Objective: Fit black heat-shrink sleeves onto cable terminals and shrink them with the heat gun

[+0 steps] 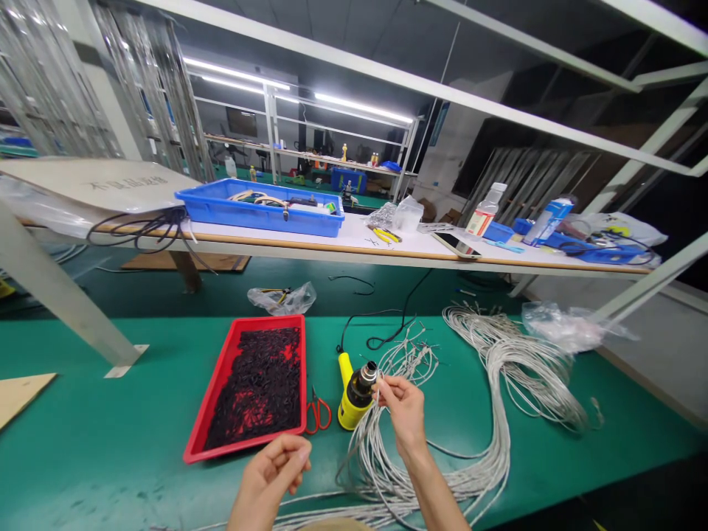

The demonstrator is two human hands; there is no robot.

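Note:
My right hand (403, 407) pinches the end of a thin white wire right in front of the metal nozzle of a yellow heat gun (354, 394) that lies on the green table. A big bundle of white wires (476, 413) loops around it to the right. My left hand (273, 472) is low at the front, fingers curled together near the corner of a red tray (207, 413) filled with small black tube pieces; what it holds is too small to make out. Red-handled scissors (318, 413) lie between tray and heat gun.
A raised white shelf (332, 247) crosses behind, carrying a blue bin (259, 210), bottles, a phone and pliers. Clear plastic bags (282, 299) lie on the green table (110, 442). A slanted metal post (60, 295) stands at left. The heat gun's black cord (387, 324) runs back.

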